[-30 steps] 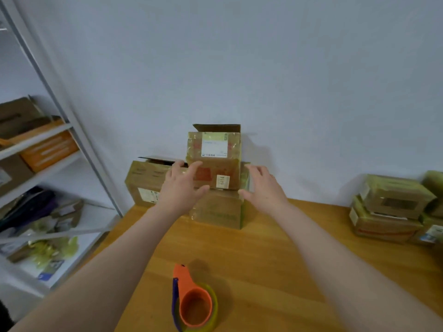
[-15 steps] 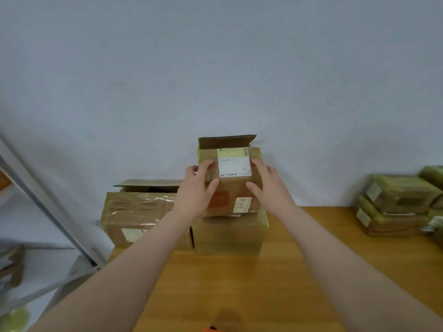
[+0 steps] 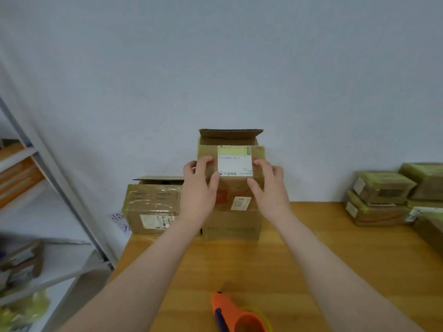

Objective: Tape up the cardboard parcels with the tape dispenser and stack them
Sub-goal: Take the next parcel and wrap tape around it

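- Gripping one top parcel (image 3: 230, 190) from both sides in the head view, two bare hands meet at the back of the desk (image 3: 311, 259). The left hand (image 3: 199, 190) wraps the left edge, and the right hand (image 3: 269, 188) wraps the right edge.
- Both hands have their fingers curled onto the front face on either side of the one large white label, with the thumbs lower down.
- The top parcel's back flap stands open against the wall. A second, smaller label with digits sits low on its front.
- It stands over one lower parcel (image 3: 231, 227). The two touch in view, but I cannot tell whether it rests there or is just lifted.
- One left parcel (image 3: 153, 207) sits just beside the lower one, wrapped in clear tape, with its rear flap raised.
- That makes three parcels in the middle group.
- Right parcels (image 3: 383, 188) lie stacked, well apart from the middle group. At least four show, though the frame edge cuts the count.
- One orange tape dispenser (image 3: 233, 312) lies at the near edge of the desk, between the two forearms, touched by neither hand.
- One metal shelf rack (image 3: 60, 178) stands to the left of the desk, its contents blurred.
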